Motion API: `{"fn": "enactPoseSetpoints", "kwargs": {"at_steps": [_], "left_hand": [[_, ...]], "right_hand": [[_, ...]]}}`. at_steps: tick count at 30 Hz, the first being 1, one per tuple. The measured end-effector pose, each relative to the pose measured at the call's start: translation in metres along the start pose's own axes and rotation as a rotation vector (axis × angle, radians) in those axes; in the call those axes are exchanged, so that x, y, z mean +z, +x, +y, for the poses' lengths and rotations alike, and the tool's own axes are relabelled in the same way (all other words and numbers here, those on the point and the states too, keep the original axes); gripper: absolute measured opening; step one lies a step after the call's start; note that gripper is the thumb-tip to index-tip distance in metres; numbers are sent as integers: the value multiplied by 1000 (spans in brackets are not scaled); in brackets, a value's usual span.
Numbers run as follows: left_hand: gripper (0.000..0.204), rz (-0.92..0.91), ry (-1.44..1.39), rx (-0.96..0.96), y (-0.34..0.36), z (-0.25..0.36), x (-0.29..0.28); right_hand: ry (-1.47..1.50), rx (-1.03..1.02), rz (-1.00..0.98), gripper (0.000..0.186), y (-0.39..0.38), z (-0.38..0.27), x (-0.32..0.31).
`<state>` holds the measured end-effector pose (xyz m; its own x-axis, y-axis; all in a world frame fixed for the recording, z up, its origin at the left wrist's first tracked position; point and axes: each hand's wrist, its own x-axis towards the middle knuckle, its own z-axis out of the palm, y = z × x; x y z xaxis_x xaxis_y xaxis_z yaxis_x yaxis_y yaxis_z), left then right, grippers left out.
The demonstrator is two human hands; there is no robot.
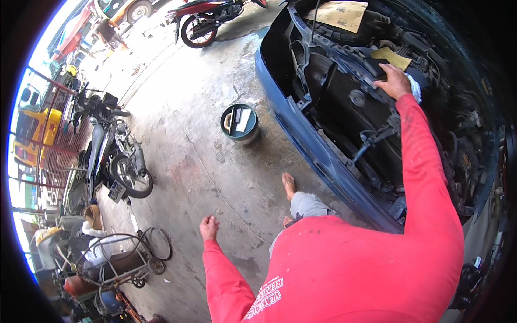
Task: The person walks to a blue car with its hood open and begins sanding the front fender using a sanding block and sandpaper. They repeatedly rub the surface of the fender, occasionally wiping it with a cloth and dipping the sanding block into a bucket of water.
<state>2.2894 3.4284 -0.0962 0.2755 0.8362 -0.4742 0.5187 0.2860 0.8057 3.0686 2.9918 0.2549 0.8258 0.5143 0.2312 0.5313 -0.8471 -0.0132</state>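
My right hand (396,82) reaches into the engine bay of a blue car (301,145), its thumb and fingers apart over the inner front panel. A crumpled whitish cloth (414,89) shows beside its palm and wrist; whether the hand touches it I cannot tell. Just beyond the fingers lies a small yellowish sheet (391,57), like sandpaper. A larger tan printed sheet (339,15) rests farther back on the engine bay. Over the concrete floor, away from the car, hangs my left hand (209,227) with its fingers curled in and nothing visible in them.
On the floor before the car stands a dark green bucket (240,134) with flat items on top. A black motorcycle (116,151) is parked at left, a red one (207,24) at the back. A metal cart (121,258) with a cylinder stands lower left. A person (107,33) is far off.
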Motion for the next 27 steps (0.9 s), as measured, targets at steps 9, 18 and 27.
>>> {"fn": "enactPoseSetpoints", "kwargs": {"at_steps": [9,18,27], "left_hand": [[34,-265,124,-10,109,176,113],[47,-808,123,550,143,463,280],[73,-1296,-252,503,177,612,345]], "right_hand": [[33,164,487,43,42,9,-41],[316,137,767,23,44,-131,-106],[1358,222,131,26,132,-357,72]]}}
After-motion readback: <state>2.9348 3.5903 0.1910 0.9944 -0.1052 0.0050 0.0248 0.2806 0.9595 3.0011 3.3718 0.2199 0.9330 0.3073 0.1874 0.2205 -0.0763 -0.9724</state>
